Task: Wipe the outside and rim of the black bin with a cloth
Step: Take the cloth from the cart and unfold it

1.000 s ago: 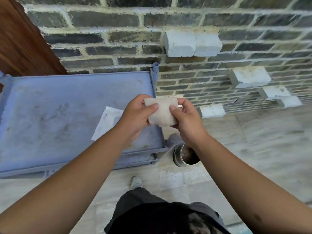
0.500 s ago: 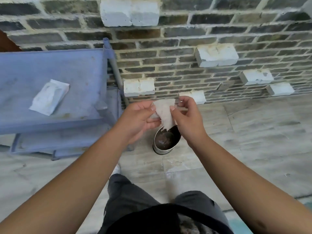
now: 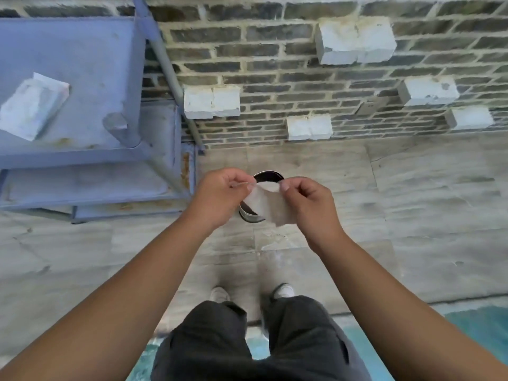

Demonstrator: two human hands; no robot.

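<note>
Bin (image 3: 254, 215) stands open beneath cloth (image 3: 270, 202) pinched by both hands.

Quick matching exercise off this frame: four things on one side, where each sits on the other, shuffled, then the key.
Things
1. thin white cloth
2. round black bin with a metal rim
3. flat white packet
4. pair of white shoes

Places
A. on the blue metal cart's top shelf
B. on the stone floor, directly under the hands
C. pinched between the left hand and right hand
D. at the bottom, below dark trouser legs

Pairs: 1-C, 2-B, 3-A, 4-D
</note>
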